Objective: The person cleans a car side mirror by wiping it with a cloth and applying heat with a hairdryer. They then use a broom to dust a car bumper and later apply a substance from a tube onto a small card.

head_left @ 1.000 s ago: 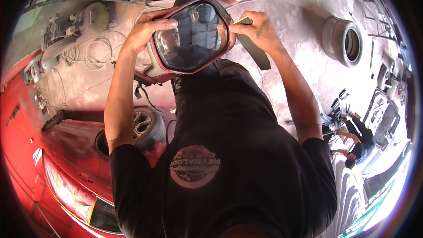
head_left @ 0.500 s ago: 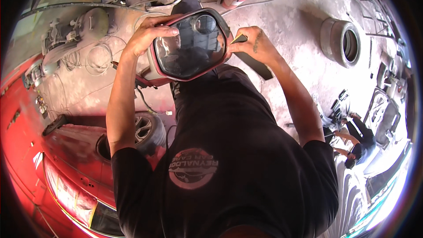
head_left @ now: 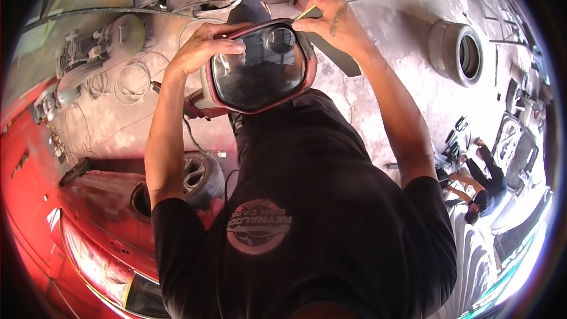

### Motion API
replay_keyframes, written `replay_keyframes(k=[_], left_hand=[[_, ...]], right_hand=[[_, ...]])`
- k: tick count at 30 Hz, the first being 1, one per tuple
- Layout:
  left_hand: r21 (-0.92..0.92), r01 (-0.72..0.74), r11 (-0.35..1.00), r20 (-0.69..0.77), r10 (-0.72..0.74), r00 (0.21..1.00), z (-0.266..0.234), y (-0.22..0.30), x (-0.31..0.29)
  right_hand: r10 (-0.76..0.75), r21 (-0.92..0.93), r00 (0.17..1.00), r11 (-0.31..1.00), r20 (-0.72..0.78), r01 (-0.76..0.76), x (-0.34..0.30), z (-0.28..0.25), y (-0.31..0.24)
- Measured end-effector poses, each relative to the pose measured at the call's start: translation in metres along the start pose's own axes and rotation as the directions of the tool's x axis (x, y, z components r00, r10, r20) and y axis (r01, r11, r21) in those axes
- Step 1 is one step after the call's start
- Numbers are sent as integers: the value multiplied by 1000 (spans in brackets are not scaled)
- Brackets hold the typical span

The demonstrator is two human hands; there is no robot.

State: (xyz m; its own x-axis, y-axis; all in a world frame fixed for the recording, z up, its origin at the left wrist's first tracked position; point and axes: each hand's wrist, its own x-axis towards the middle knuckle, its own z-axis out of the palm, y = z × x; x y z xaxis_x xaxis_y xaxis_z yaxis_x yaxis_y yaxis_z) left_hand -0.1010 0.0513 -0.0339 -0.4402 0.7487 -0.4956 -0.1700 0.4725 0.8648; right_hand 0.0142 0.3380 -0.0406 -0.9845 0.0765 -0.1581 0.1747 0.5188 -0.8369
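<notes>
A car's side mirror [head_left: 257, 77] with a dark reddish rim is held up in front of my body. A small round mirror [head_left: 280, 40] sits in the upper right of its glass. My left hand [head_left: 209, 50] grips the housing at the upper left, its thumb lying over the glass. In my right hand [head_left: 331, 23] is a folded dark strip that looks like sandpaper [head_left: 335, 56], pinched between thumb and fingers. Its long end hangs down to the right, and a short yellowish-edged end sticks out above. The fingertips are at the mirror's upper right corner.
A loose tyre [head_left: 458, 54] lies on the dusty floor at right. To the left is a red car body [head_left: 106, 201] with a wheel [head_left: 198, 177]. Machine parts [head_left: 88, 47] and coiled cables lie at upper left. Another person [head_left: 481, 183] is at far right.
My right hand has moved up along the mirror's right side to its upper right corner, carrying the strip. The mirror has shifted slightly right and down, with my left hand still gripping it.
</notes>
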Motion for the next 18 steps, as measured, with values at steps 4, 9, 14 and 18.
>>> replay_keyframes(k=[4, 9, 14, 18], left_hand=[[27, -17, 999, -8, 18, 1000, 2, -5, 1], [12, 10, 1000, -16, -10, 1000, -2, -4, 6], [76, 16, 997, 2, -17, 1000, 3, 3, 8], [63, 22, 998, 32, -24, 999, -1, -1, 15]], right_hand=[[-19, -63, 993, 998, 119, 27, -23, 1, 14], [-82, -31, 996, 996, -35, 81, -11, 2, 6], [-112, -76, 993, 991, 30, 114, -27, 0, 18], [6, -75, 999, 997, 36, -3, -11, -7, 3]])
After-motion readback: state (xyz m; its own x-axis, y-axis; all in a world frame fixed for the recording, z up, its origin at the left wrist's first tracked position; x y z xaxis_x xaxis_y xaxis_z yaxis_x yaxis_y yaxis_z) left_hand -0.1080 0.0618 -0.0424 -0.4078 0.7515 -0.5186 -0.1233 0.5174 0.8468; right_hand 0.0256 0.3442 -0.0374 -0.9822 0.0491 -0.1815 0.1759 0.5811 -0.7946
